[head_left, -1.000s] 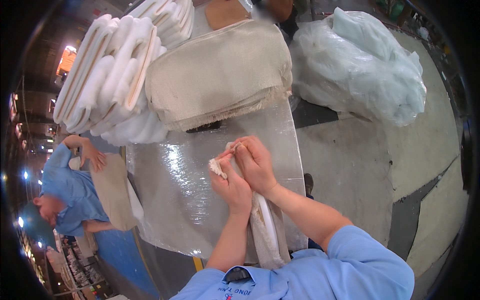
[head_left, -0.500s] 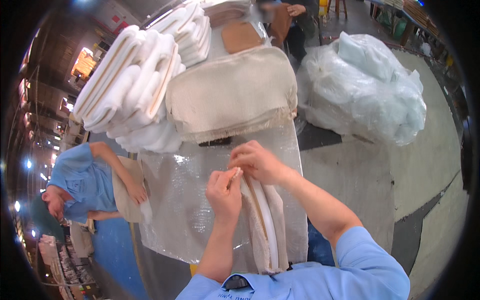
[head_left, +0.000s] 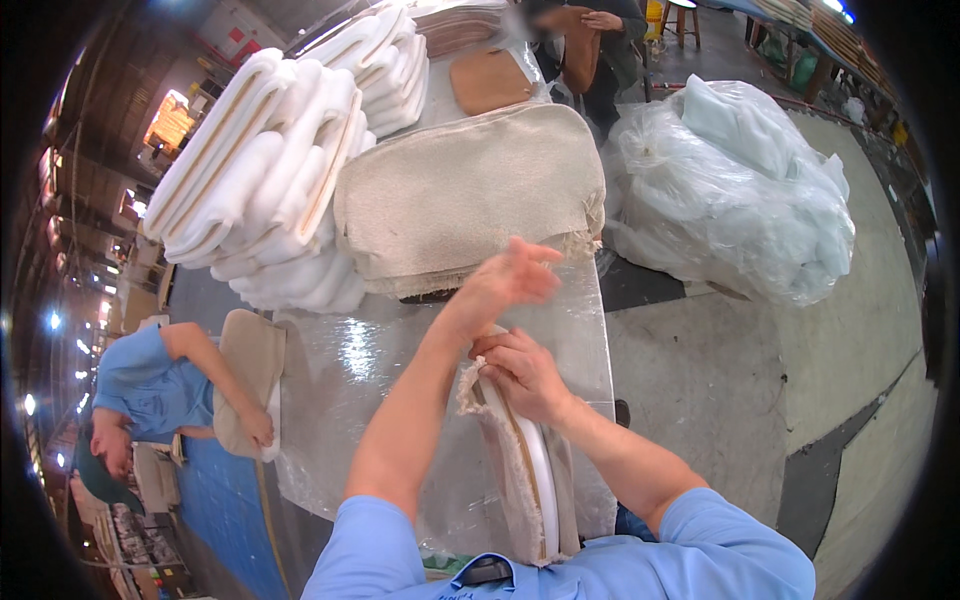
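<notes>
A narrow cushion point(head_left: 541, 470) stands on edge between my body and the table, its white padding and a tan strip showing in the long opening of a beige fabric cover point(head_left: 503, 470). At its far end my right hand point(head_left: 522, 372) is closed on the frayed edge of the cover, thumb and fingers pinched together. My left hand point(head_left: 508, 282) is off the cushion, reaching beyond it toward the stacked beige covers point(head_left: 470, 190); its fingers are stretched out and somewhat blurred, with nothing seen in them.
Plastic sheeting covers the table point(head_left: 400, 400). Folded white padding pieces point(head_left: 255, 165) are piled at far left, a brown pad point(head_left: 492, 80) at the back. A plastic-wrapped bundle point(head_left: 735, 190) lies at right. A co-worker point(head_left: 165, 390) at left handles a beige cushion point(head_left: 248, 380); another person point(head_left: 600, 50) is at the back.
My left hand has let go of the cover's edge and moved away and to the right. My right hand has come nearer, onto the cushion's far end. The co-worker's cushion has shifted.
</notes>
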